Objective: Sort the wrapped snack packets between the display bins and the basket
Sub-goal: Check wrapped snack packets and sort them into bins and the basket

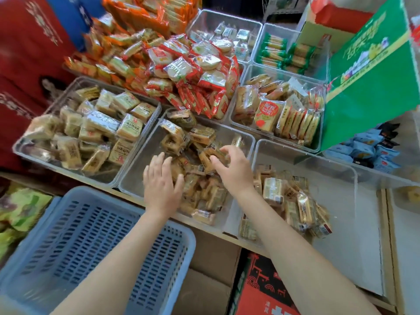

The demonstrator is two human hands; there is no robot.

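Head cam, looking down on tabletop w/ clear display bins. Both my hands are over the middle front bin (134, 178), which holds a loose heap of tan wrapped snack packets (200, 192).

R hand (231, 171): grip is pinching one packet (210, 155) at the top of the heap, thumb and fingers curled round it. Can't tell if it's lifted clear or just touching the pile.

L hand (161, 180): grip spread, fingers straight and apart, hovering over or lightly on packets at the heap's L edge. Holds nothing.

Blue slatted basket (159, 264) sits below the tabletop edge, near L forearm; no packets visible in it. Neighbours: L bin (25, 146) full of similar tan packets, R front bin (341, 169) part-filled, red-wrapped rice crackers (193, 73) piled behind.

Step in hand, as I read it: pick stage, one packet selected from middle bin, transfer not yet made. Task looks early, basket bare.

Next move needs: firm pinch so the slick wrapper doesn't slip, lift clear of heap w/o dragging neighbours, then carry L and down to basket, or sideways to matching bin. Can't tell which destination from here.
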